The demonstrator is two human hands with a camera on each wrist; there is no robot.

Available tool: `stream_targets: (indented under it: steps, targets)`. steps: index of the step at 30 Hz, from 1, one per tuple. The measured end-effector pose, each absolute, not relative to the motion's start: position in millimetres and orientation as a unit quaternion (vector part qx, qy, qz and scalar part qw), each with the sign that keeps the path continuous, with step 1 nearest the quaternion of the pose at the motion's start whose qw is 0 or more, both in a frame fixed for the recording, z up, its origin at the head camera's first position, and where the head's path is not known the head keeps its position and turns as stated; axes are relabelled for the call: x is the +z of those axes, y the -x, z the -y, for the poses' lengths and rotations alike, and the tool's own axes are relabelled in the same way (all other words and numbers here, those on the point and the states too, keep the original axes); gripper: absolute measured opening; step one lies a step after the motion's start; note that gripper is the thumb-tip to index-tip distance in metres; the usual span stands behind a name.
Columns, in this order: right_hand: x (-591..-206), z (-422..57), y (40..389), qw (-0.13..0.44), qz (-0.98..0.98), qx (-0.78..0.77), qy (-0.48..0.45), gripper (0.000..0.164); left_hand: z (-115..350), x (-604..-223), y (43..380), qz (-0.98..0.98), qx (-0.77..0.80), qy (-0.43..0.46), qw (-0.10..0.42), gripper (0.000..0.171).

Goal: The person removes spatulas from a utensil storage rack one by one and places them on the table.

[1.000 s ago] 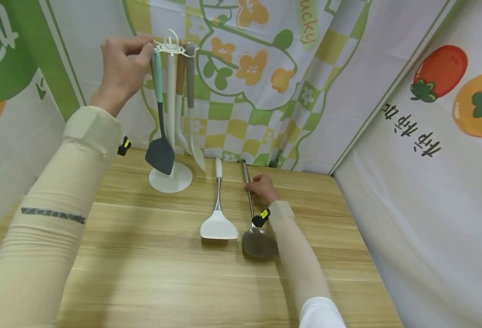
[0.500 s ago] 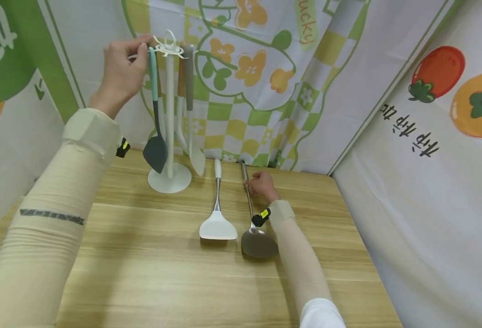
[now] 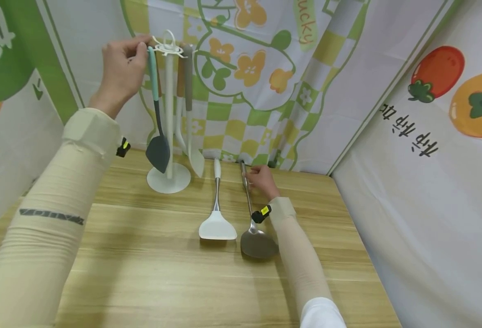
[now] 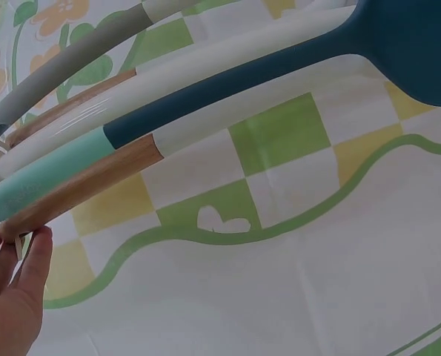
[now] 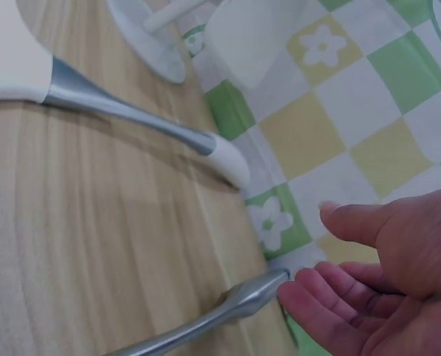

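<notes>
Left fingers [image 4: 35,263] high; right fingers [image 5: 316,315] low

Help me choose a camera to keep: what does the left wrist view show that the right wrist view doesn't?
Only the left wrist view shows the left hand at the end of the nearer wooden handle, and the turquoise handle beside it.
Only the right wrist view shows the right hand by the metal handle, the white spatula and the tabletop.
Both show part of the white stand and the checked cloth.
</notes>
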State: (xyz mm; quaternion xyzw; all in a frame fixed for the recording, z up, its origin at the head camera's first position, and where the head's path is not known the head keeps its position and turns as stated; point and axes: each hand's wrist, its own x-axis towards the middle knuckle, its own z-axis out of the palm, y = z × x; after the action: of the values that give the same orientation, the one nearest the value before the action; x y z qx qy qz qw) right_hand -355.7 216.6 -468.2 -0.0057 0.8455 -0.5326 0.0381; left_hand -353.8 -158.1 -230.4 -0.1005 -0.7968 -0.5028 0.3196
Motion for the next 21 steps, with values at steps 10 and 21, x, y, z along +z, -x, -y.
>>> stream_targets:
  steps: [10, 21]
  targets:
    - [-446, -199, 361, 0.008, -0.844, -0.535, 0.043, 0.049, 161, -228, 353, 0.797, -0.516, 0.117, 0.291, 0.055]
    - [-424, -176, 367, -0.050, -0.842, -0.528, 0.097, 0.042, 166, -234, 353, 0.793, -0.507, 0.157, 0.300, 0.046]
